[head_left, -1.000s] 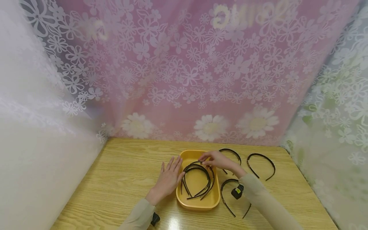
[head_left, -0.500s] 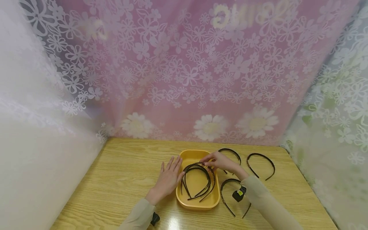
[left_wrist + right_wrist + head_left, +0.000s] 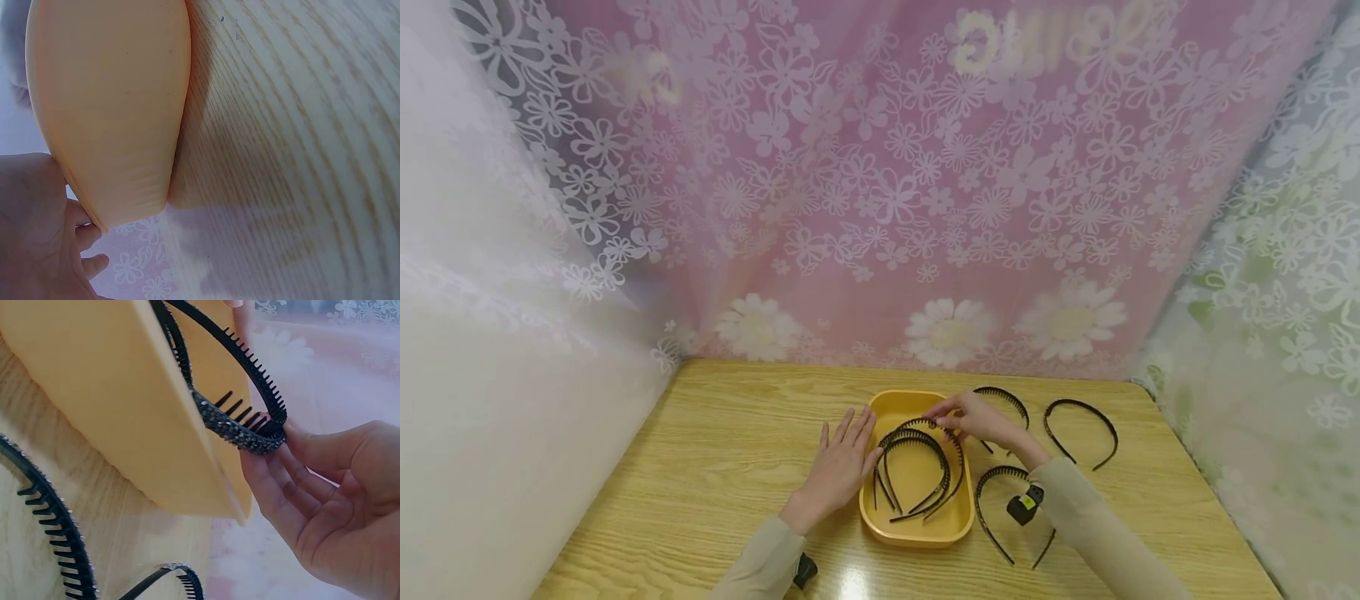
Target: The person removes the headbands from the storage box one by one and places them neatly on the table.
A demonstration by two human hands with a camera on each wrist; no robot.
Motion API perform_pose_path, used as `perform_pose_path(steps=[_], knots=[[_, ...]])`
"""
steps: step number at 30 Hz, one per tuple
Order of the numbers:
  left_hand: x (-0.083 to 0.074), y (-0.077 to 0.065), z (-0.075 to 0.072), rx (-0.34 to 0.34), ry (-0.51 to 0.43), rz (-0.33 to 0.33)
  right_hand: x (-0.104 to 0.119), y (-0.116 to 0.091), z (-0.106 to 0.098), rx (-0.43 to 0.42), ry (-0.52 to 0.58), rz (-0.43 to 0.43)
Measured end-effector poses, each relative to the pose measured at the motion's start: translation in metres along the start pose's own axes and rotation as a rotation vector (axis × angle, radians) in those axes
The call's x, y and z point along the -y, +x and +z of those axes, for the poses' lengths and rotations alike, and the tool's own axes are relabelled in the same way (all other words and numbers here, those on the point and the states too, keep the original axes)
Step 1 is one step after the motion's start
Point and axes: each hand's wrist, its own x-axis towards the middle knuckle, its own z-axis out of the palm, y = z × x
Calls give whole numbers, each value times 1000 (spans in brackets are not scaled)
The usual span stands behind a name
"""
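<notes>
Pinching a black headband (image 3: 240,436) between thumb and fingers, the right hand (image 3: 977,419) is over the far right side of the yellow tray (image 3: 917,543); that band's legs reach down into the tray. Its outer face glitters, and comb teeth line the inside. The left hand (image 3: 841,467) rests on the tray's left rim, its fingers extended and spread apart. Inside, other headbands (image 3: 947,468) overlap so closely that I cannot tell their number.

Three more lie on the wooden desk (image 3: 715,467), right of the tray: a rear headband (image 3: 1009,394), a far-right headband (image 3: 1078,402) and a near headband (image 3: 981,483). The right hand and wrist cover part of the rear one. Over the near one come the right wrist's black camera (image 3: 1024,507) and pale sleeve (image 3: 1086,521), hiding some of its right side. The far-right band lies well apart from the tray and in plain sight. A pink flowered curtain (image 3: 887,208) hangs behind the desk, with pale curtains on both sides. From the left wrist, the tray's outer wall blocks the contents.
</notes>
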Motion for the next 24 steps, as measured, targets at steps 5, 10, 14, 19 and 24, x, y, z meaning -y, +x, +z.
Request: perform_pose_path(steps=[5,10,14,19,24], knots=[[0,1,1,8,-7,-9,4,0,-5,-36,16,22],[0,1,0,11,-9,-13,10,-2,-14,-55,-10,21],[0,1,0,8,-6,-12,17,-6,-20,-48,-11,17],[0,1,0,4,-3,-7,14,-8,-25,-46,21,11],[-1,0,-1,6,-14,-5,3,-11,-31,-53,2,-15]])
